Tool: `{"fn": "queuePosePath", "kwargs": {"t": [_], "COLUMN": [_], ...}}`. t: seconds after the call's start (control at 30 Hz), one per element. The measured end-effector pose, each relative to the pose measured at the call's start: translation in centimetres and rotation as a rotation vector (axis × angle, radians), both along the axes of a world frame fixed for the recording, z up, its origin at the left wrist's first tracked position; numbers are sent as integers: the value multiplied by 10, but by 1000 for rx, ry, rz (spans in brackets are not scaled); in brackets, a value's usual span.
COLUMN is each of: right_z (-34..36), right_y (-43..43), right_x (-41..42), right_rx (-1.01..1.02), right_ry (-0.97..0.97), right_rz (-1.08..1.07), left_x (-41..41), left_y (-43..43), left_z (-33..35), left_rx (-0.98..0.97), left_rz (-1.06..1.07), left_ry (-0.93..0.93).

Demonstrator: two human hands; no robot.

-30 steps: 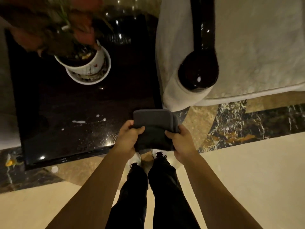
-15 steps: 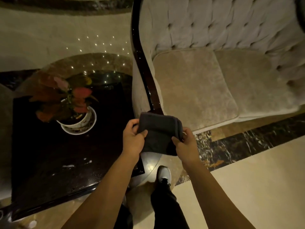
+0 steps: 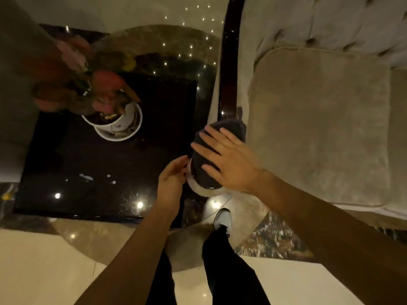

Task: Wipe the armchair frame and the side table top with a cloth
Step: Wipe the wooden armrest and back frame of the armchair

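Cloth: dark grey folded cloth [image 3: 229, 130] lay draped over the glossy dark wooden armrest frame [image 3: 228, 69].
Right hand [image 3: 226, 164]: fingers spread flat, pressing the cloth.
Left hand [image 3: 170, 181]: fingers loosely curled beside the armrest end, grasping nothing.

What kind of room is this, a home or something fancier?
Probably a hotel lounge or a formal sitting room, though I can't be sure. Clues: a tufted armchair with a glossy dark wooden frame, a polished black side table with a potted plant, and patterned marble flooring.

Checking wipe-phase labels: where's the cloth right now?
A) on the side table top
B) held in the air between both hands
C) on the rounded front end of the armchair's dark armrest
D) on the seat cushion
C: the right hand lies flat on the cloth, draped over the glossy armrest end.
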State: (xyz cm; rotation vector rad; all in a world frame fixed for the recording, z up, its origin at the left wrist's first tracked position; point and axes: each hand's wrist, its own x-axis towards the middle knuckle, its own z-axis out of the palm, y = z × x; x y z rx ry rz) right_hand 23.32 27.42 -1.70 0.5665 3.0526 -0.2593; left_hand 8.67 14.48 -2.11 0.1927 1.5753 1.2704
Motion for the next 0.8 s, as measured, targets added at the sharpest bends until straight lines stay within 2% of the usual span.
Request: {"fn": "queuePosePath", "kwargs": {"t": [0.1, 0.13, 0.2, 0.27, 0.33, 0.4, 0.43, 0.47, 0.53, 0.57, 0.6, 0.63, 0.67, 0.73, 0.77, 0.8], "right_z": [-4, -4, -4, -3, 2, -3, -5, -8, -8, -7, -6, -6, -7, -11, -13, -14], "right_y": [-48, -72, -76, -32, -3, -30, -54, -69, -55, -30, -5, 11, 11, -30, -55, -69], "right_x": [-14, -18, -6, 9, 8, -8, -16, -17, -2, 6, 8, 6, 2, -19, -27, -26], "right_rx": [-86, -114, -92, -3, 8, -24, -49, -69, -30, 33, 82, 90, 70, 63, 36, 14], "right_ry": [40, 48, 7, -65, -41, 5, 13, 13, -41, -84, -92, -54, -27, 18, 29, 27], "right_rz": [-386, -429, -228, 48, -48, -369, -442, -404, -67, 90, 158, 91, -74, -386, -390, -283], "left_x": [17, 22, 29, 32, 39, 45, 50, 54, 57, 57, 58, 58, 57, 58, 60, 63], "left_y": [-8, -11, -16, -19, -13, -14, -17, -19, -21, -20, -17, -13, -8, -10, -15, -22], "left_z": [-13, -15, -20, -35, -39, -45, -49, -50, -47, -49, -53, -54, -51, -58, -61, -60], "left_rx": [176, 227, 198, 152, 78, 71, 82, 50, -3, 0, 36, 54, 38, 13, -21, -85], "left_rz": [-235, -310, -356, -331, -346, -298, -267, -273, -256, -199, -169, -170, -191, -236, -319, -407], "left_ry": [206, 288, 375, 430, 444, 360, 332, 375, 534, 539, 559, 588, 584, 486, 463, 449]}}
